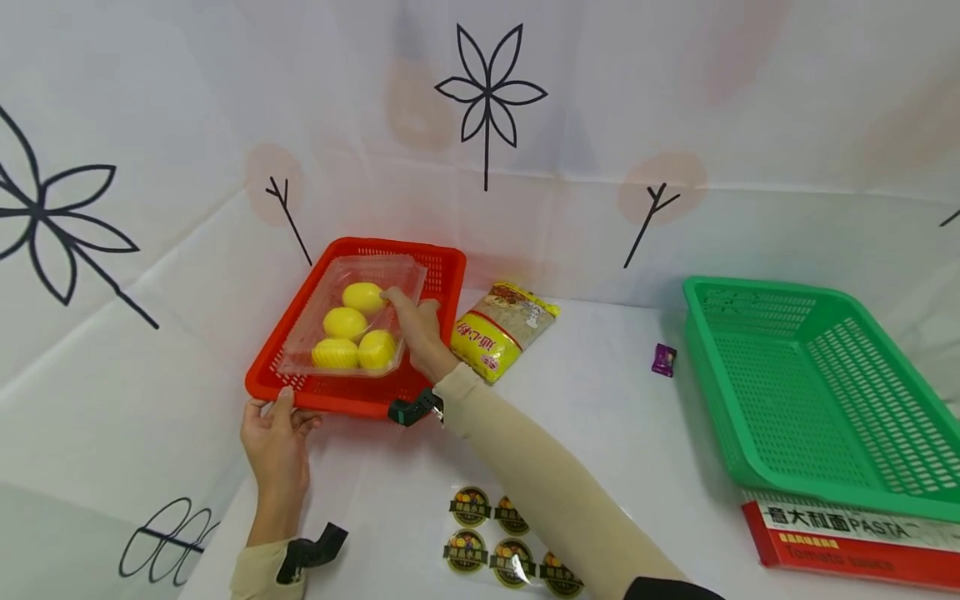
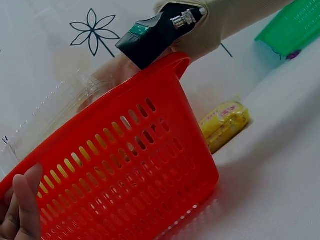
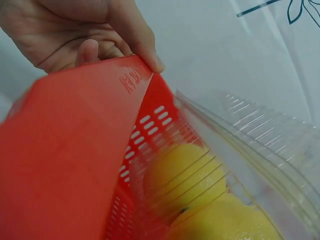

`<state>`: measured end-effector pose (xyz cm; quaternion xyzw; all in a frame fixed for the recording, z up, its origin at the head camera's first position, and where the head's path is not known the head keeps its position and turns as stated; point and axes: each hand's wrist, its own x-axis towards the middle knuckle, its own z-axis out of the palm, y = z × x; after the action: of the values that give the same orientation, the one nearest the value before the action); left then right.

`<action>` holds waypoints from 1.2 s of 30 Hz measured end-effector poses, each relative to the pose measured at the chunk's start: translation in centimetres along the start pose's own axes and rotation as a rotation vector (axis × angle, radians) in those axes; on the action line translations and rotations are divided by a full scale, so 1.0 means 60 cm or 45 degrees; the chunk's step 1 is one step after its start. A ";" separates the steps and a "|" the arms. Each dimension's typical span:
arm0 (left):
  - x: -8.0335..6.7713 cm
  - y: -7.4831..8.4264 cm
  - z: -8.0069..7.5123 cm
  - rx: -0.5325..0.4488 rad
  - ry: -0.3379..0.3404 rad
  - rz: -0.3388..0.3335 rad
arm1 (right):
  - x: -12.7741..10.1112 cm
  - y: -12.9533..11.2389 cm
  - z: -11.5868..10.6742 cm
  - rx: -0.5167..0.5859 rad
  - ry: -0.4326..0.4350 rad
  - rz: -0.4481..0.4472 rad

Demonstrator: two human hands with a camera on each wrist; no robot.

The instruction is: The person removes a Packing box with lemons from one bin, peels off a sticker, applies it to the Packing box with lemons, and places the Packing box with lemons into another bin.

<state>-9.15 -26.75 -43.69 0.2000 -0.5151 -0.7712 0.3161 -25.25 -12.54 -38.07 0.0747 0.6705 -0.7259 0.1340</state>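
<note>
Right hand grips right edge of clear clamshell tray, fingers curled over rim; four yellow fruits inside. Tray sits tilted in red basket, left-centre of head view, long axis running near-left to far-right. Left hand pinches basket's near-left rim, thumb on top. Tray lies just left of right-hand grip; right hand nearer. Yellow noodle packet beside basket, green basket far right.
</note>
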 end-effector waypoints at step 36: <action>0.004 0.004 -0.010 -0.146 0.040 -0.146 | -0.020 -0.096 -0.128 0.268 -0.393 -0.063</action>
<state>-8.85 -27.37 -43.68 0.2229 -0.4528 -0.8130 0.2904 -26.34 -4.41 -32.91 -0.0405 0.5639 -0.7979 0.2088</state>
